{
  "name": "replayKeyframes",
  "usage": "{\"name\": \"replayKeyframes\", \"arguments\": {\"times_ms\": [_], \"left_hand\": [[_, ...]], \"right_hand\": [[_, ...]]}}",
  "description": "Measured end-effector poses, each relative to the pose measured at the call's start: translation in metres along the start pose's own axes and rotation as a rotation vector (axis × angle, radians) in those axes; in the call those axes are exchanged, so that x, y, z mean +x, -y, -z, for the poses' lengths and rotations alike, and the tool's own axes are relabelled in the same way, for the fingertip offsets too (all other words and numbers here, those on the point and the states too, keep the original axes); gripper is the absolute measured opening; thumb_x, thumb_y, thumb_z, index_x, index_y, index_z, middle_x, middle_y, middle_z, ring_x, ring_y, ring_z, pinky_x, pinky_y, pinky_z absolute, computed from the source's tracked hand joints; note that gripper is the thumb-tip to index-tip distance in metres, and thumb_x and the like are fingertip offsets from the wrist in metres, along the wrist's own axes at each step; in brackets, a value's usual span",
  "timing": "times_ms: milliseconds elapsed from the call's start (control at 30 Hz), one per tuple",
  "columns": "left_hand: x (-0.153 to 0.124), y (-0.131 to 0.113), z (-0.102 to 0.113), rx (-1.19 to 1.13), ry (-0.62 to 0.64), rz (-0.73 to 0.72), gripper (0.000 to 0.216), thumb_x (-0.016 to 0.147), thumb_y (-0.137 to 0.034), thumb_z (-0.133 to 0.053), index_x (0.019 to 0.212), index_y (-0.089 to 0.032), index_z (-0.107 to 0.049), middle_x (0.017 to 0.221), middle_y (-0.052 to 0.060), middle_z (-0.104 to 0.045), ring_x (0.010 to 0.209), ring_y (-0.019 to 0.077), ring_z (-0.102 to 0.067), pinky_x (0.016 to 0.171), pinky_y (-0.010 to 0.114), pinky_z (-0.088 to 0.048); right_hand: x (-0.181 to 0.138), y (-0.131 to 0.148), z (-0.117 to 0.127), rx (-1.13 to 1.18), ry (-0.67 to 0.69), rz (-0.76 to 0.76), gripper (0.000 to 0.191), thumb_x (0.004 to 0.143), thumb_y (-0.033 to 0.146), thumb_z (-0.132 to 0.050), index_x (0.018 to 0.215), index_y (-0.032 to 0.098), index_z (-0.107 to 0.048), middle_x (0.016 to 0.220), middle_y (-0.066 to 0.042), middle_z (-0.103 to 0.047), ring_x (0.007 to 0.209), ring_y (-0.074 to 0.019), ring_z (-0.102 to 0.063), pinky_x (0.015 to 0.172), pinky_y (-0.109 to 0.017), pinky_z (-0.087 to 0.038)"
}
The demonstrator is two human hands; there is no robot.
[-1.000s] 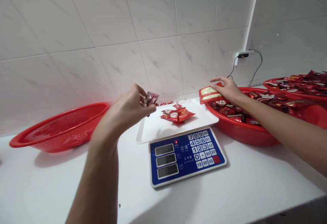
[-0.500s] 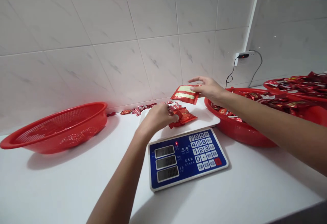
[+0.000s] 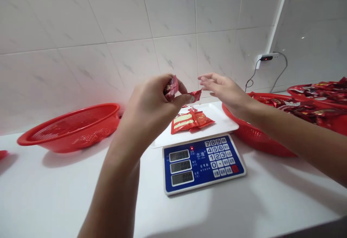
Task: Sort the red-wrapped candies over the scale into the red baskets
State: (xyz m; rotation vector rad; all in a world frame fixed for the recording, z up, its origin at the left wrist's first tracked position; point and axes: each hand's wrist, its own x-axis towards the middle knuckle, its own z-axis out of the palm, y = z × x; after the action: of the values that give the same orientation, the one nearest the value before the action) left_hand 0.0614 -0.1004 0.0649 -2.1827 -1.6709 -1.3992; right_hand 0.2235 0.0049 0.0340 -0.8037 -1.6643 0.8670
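Note:
My left hand (image 3: 151,106) is raised above the scale's white tray (image 3: 217,122), pinching small red candy packets (image 3: 171,86) between thumb and fingers. My right hand (image 3: 223,89) hovers beside it with fingers spread and nothing in them; a red packet tip (image 3: 195,95) shows between the two hands. A red-and-yellow pouch (image 3: 182,122) lies on the tray with a few red packets (image 3: 202,118). The scale's blue keypad panel (image 3: 203,162) faces me.
A red basket (image 3: 73,129) with nothing visible in it stands at the left. A red basket (image 3: 257,136) full of wrapped candies sits at the right under my right forearm, another (image 3: 320,95) behind it. A wall socket with a cable (image 3: 267,59) is at the back right.
My left hand has lifted off the tray with red packets in it. My right hand has let go of the red-and-yellow pouch, which now lies on the tray, and moved towards the left hand.

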Motion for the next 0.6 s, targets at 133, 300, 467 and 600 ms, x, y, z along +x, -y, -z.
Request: {"name": "replayKeyframes", "arguments": {"times_ms": [133, 300, 467, 600], "left_hand": [[0.000, -0.001, -0.006, -0.029, -0.013, -0.054, 0.009, 0.077, -0.019, -0.070, 0.070, -0.020, -0.065, 0.054, -0.005, -0.039, 0.050, 0.0098, -0.038, 0.044, 0.026, -0.026], [-0.002, -0.007, -0.016, -0.168, -0.016, -0.134, 0.009, 0.084, -0.018, -0.062, 0.076, -0.021, -0.059, 0.059, -0.005, -0.046, 0.055, 0.0107, -0.045, 0.049, 0.025, -0.034], [0.000, -0.002, -0.032, -0.170, 0.050, -0.198, 0.008, 0.092, -0.018, -0.048, 0.086, -0.023, -0.049, 0.077, -0.001, -0.054, 0.071, 0.0146, -0.056, 0.065, 0.028, -0.047], [0.000, 0.002, -0.047, 0.114, -0.029, -0.231, 0.006, 0.093, -0.020, -0.049, 0.098, -0.022, -0.050, 0.099, 0.006, -0.053, 0.100, 0.0240, -0.054, 0.089, 0.042, -0.046]], "right_hand": [[-0.025, 0.014, -0.003, 0.278, 0.248, -0.044, 0.042, 0.092, 0.056, -0.050, 0.109, 0.021, -0.065, 0.110, -0.011, -0.068, 0.101, -0.0244, -0.064, 0.092, -0.043, -0.049], [-0.047, 0.023, -0.011, 0.511, 0.534, -0.160, 0.055, 0.085, 0.071, -0.048, 0.108, 0.024, -0.066, 0.102, -0.009, -0.070, 0.092, -0.0257, -0.066, 0.079, -0.042, -0.055], [-0.045, 0.020, -0.012, 0.650, 0.569, -0.138, 0.037, 0.087, 0.059, -0.057, 0.094, 0.023, -0.066, 0.096, -0.005, -0.070, 0.088, -0.0211, -0.067, 0.081, -0.039, -0.054], [-0.038, 0.013, -0.009, 0.647, 0.499, -0.119, 0.024, 0.085, 0.047, -0.064, 0.085, 0.023, -0.066, 0.085, -0.003, -0.069, 0.087, -0.0196, -0.065, 0.081, -0.035, -0.054]]}}
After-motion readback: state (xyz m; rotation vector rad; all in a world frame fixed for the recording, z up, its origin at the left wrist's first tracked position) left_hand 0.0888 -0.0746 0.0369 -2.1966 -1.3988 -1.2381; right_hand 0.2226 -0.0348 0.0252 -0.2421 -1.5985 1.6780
